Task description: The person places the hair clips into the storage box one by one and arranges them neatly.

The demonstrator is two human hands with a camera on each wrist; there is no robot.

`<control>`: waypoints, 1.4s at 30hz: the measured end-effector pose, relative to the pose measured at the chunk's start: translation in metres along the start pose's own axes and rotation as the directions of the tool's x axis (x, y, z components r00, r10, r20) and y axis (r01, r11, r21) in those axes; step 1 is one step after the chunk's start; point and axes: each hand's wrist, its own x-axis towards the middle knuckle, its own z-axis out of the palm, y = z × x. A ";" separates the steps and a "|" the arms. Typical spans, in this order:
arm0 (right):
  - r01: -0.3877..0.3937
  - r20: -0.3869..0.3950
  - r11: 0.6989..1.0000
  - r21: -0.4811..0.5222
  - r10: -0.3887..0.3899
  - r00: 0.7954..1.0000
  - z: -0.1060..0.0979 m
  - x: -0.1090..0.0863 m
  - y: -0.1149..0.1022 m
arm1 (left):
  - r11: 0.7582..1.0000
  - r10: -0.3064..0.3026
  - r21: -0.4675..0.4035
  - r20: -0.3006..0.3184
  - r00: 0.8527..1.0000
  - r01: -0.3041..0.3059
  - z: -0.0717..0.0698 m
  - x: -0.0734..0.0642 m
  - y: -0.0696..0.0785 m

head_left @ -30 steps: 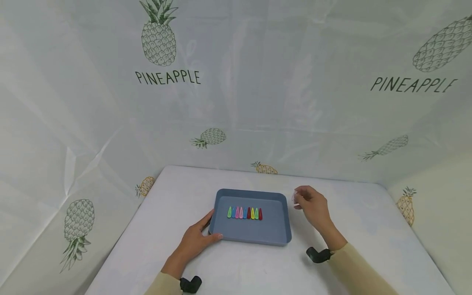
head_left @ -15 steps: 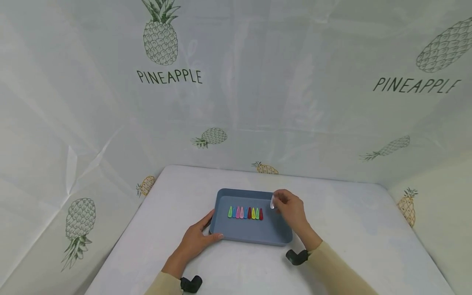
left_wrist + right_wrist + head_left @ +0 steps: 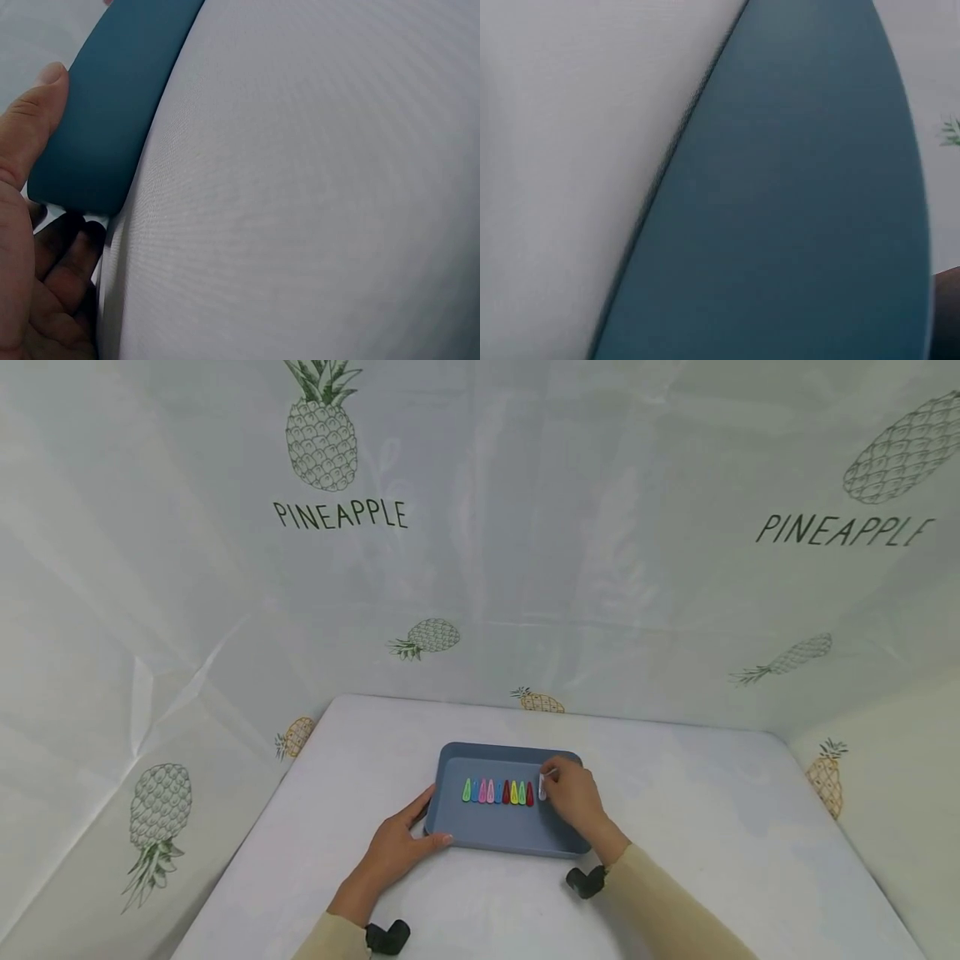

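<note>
A blue-grey tray [image 3: 502, 837] lies on the table in the head view. Several snap hair clips [image 3: 498, 792] in green, blue, pink, red and yellow form a row inside it. My left hand [image 3: 395, 852] grips the tray's near left corner, thumb along the front rim and fingers at the left side; in the left wrist view the thumb [image 3: 46, 105] touches the tray wall [image 3: 112, 112]. Over the tray's right part, my right hand [image 3: 576, 795] pinches a white hair clip [image 3: 542, 787] just right of the red end clip. The right wrist view shows mostly tray wall [image 3: 795, 195].
A white cloth covers the table [image 3: 697, 810] around the tray. Behind and at both sides hangs a pale curtain [image 3: 570, 568] printed with pineapples. Each wrist wears a black camera mount.
My right hand has moved left from beyond the tray's right edge to the right end of the clip row, carrying the white hair clip. My left hand has stayed at the tray corner.
</note>
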 end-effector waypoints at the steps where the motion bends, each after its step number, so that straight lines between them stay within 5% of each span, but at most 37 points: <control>1: 0.005 0.003 1.000 -0.023 -0.005 1.000 0.002 0.001 0.000 | 1.000 -0.006 -0.001 0.000 1.000 0.006 0.000 0.000 0.000; 15: 0.018 0.033 0.988 -0.151 -0.014 0.999 0.015 0.005 -0.001 | 1.000 -0.015 -0.015 0.000 1.000 0.015 -0.001 0.001 -0.001; 42: -0.002 0.065 0.989 -0.146 0.011 0.998 0.014 0.005 0.003 | 1.000 0.004 -0.020 0.006 1.000 -0.004 0.000 0.002 -0.003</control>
